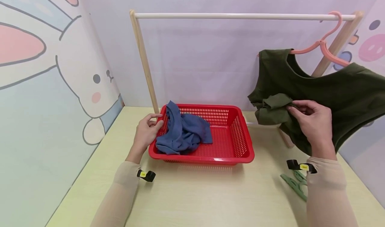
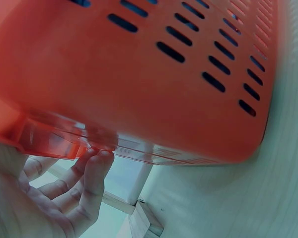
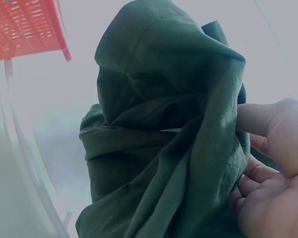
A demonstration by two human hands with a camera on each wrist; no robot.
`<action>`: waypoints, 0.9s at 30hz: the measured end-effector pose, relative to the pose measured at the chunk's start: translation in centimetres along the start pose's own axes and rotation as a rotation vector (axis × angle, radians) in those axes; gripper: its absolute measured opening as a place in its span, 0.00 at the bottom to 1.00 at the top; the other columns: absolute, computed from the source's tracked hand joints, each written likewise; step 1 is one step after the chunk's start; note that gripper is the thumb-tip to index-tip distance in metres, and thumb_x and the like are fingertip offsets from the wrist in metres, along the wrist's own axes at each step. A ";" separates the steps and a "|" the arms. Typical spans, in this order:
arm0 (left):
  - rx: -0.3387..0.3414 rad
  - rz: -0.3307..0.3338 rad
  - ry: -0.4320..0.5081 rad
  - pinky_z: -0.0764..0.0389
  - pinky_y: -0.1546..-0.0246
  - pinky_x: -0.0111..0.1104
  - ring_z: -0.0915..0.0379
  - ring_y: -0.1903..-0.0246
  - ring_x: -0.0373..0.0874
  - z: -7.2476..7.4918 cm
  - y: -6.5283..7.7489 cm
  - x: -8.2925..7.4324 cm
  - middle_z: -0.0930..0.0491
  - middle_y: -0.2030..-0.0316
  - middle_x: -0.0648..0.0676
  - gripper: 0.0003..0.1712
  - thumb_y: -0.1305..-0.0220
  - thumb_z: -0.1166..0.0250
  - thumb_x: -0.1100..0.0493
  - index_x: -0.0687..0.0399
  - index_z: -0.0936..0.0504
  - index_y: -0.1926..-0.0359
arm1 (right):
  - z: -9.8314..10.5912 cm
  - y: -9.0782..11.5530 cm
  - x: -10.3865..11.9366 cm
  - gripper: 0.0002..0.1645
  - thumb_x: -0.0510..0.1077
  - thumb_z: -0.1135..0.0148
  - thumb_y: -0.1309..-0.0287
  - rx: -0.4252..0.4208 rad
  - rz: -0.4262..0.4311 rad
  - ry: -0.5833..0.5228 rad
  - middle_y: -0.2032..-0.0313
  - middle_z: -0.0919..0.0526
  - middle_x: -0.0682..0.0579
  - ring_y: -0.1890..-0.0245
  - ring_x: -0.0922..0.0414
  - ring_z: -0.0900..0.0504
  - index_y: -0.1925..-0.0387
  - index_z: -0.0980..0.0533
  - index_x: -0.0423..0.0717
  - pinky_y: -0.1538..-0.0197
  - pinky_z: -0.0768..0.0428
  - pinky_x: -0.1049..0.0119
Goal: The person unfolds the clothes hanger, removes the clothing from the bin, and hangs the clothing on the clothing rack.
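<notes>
A dark green sleeveless top (image 1: 318,90) hangs on a pink hanger (image 1: 331,54) at the right end of the rack. My right hand (image 1: 315,121) pinches a bunched fold of the top between thumb and fingers; the right wrist view shows the gathered cloth (image 3: 164,124) beside the hand (image 3: 273,158). At the left rim of a red plastic basket (image 1: 207,159), my left hand (image 1: 146,131) holds on, its fingertips (image 2: 99,161) against the outer wall in the left wrist view. A crumpled blue garment (image 1: 183,130) lies in the basket's left half.
A white rail (image 1: 228,16) on wooden posts (image 1: 144,60) spans the table behind the basket. Partly hidden by my right forearm, a green plastic object (image 1: 293,185) lies on the pale table (image 1: 210,197). Cartoon-printed panels (image 1: 60,120) stand at both sides.
</notes>
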State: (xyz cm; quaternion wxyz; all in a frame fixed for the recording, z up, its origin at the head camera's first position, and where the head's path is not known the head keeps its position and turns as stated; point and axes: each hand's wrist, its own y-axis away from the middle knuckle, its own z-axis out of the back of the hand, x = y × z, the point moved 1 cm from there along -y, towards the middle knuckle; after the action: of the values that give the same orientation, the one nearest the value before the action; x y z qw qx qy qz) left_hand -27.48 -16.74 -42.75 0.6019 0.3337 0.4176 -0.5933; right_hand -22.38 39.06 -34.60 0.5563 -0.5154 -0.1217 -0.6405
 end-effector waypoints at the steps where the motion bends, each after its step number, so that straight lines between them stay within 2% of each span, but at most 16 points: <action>1: 0.000 0.000 -0.001 0.10 0.42 0.49 0.12 0.47 0.59 0.0 0.0 0.0 0.13 0.43 0.66 0.23 0.18 0.32 0.50 0.47 0.18 0.28 | 0.0 0.0 0.0 0.22 0.45 0.22 0.29 0.006 -0.008 -0.002 0.65 0.16 0.79 0.62 0.69 0.20 0.41 0.13 0.37 0.63 0.24 0.84; 8: -0.002 0.006 -0.005 0.11 0.41 0.50 0.12 0.46 0.60 0.0 0.0 -0.1 0.12 0.44 0.67 0.23 0.18 0.32 0.50 0.47 0.18 0.28 | -0.1 0.1 0.3 0.28 0.44 0.23 0.29 0.056 -0.012 -0.057 0.51 0.16 0.73 0.53 0.73 0.18 0.32 0.17 0.44 0.52 0.23 0.88; 12: -0.002 0.002 -0.004 0.12 0.40 0.52 0.12 0.46 0.61 0.0 0.0 -0.1 0.12 0.43 0.67 0.23 0.18 0.32 0.50 0.47 0.18 0.28 | -0.2 0.2 0.4 0.30 0.45 0.23 0.29 0.059 -0.015 -0.076 0.46 0.17 0.71 0.50 0.72 0.18 0.29 0.19 0.47 0.50 0.24 0.88; 22: -0.007 -0.002 -0.007 0.11 0.43 0.46 0.12 0.48 0.60 0.0 0.0 0.0 0.12 0.45 0.67 0.23 0.18 0.32 0.50 0.47 0.18 0.28 | -0.4 0.4 0.7 0.30 0.45 0.24 0.28 0.069 -0.020 -0.083 0.45 0.17 0.71 0.49 0.71 0.19 0.29 0.19 0.47 0.48 0.25 0.88; 27: -0.005 -0.002 -0.005 0.11 0.42 0.47 0.12 0.48 0.60 -0.1 0.1 -0.1 0.12 0.45 0.67 0.23 0.18 0.32 0.50 0.47 0.18 0.28 | -0.3 0.4 0.7 0.28 0.45 0.24 0.28 0.059 -0.021 -0.096 0.46 0.17 0.72 0.49 0.71 0.18 0.30 0.18 0.48 0.48 0.24 0.88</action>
State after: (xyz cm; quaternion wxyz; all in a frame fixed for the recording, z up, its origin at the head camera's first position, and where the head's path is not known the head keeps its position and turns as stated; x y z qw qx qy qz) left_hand -27.42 -16.65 -42.71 0.6032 0.3303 0.4179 -0.5936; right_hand -22.07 38.23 -34.35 0.5580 -0.5275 -0.1723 -0.6170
